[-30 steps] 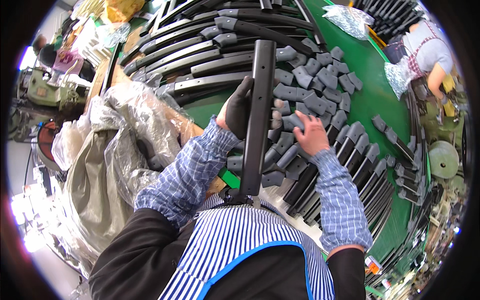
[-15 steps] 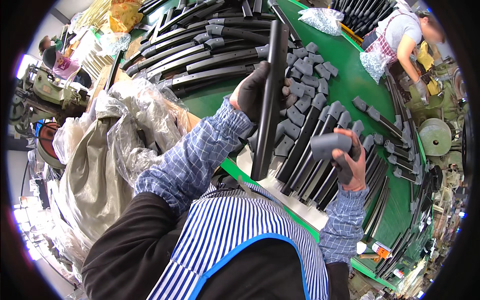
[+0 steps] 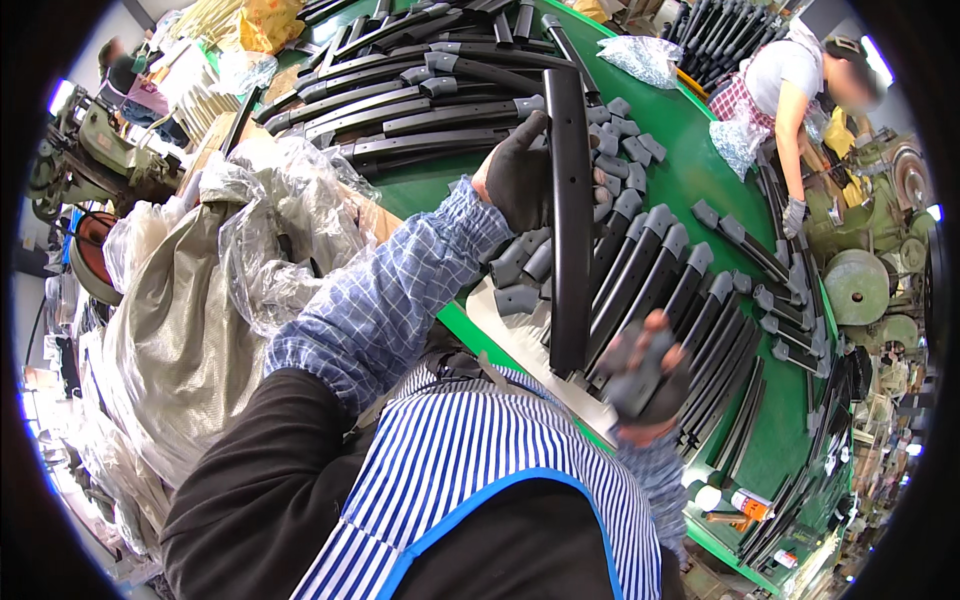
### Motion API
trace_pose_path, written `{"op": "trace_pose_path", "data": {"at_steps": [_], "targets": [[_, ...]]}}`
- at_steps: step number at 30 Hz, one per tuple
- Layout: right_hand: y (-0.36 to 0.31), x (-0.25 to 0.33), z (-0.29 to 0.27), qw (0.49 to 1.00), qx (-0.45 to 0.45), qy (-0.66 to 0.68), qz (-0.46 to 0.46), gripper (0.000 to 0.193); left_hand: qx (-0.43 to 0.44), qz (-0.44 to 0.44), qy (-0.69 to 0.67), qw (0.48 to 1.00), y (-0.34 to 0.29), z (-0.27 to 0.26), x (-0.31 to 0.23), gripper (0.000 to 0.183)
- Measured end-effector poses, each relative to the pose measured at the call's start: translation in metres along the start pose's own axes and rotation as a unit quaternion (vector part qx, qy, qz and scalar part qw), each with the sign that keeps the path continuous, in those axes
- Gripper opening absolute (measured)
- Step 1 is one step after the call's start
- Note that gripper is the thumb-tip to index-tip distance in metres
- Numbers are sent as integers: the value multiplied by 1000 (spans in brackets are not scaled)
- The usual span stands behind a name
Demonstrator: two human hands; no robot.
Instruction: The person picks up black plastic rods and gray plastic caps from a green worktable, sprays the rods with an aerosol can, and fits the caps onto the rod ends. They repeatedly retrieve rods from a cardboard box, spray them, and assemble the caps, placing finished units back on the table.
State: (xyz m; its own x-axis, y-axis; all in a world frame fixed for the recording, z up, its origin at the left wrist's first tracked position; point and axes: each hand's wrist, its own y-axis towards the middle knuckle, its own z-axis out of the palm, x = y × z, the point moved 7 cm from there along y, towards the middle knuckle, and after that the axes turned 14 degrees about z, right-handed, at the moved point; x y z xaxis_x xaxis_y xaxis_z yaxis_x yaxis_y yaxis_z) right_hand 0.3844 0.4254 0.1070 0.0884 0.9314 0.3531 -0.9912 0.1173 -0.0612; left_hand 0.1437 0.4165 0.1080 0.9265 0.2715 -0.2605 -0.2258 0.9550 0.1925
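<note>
A long black bar [image 3: 571,230] with small holes stands nearly upright in my left hand [image 3: 520,180], which wears a dark glove with bare fingertips and grips the upper half. My right hand [image 3: 648,370] is raised close to the bar's lower end, palm up and smeared by motion. Whether anything lies in it I cannot make out. Behind the bar, loose grey plastic fittings [image 3: 638,150] are heaped on the green table [image 3: 690,160]. To the right, black bars with grey fittings on their ends [image 3: 665,260] lie side by side in a row.
Long black curved bars [image 3: 450,118] are stacked at the far left of the table. Clear plastic and a grey-brown sack [image 3: 180,340] sit at my left. A spray can [image 3: 752,504] lies at the lower right. A co-worker [image 3: 785,85] bends over the far right edge; another person [image 3: 135,85] is far left.
My right hand has dropped down and left, toward the bar's lower end. The grey fitting it held no longer shows clearly. My left hand has shifted the bar slightly right and down.
</note>
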Motion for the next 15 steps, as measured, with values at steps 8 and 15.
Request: {"op": "trace_pose_path", "data": {"at_steps": [8, 15], "targets": [[78, 183, 2, 921, -109, -144, -346, 14, -64, -13, 137, 988, -3, 24, 74, 50], [109, 200, 12, 905, -88, -121, -398, 10, -16, -19, 211, 977, -3, 47, 123, 36]]}}
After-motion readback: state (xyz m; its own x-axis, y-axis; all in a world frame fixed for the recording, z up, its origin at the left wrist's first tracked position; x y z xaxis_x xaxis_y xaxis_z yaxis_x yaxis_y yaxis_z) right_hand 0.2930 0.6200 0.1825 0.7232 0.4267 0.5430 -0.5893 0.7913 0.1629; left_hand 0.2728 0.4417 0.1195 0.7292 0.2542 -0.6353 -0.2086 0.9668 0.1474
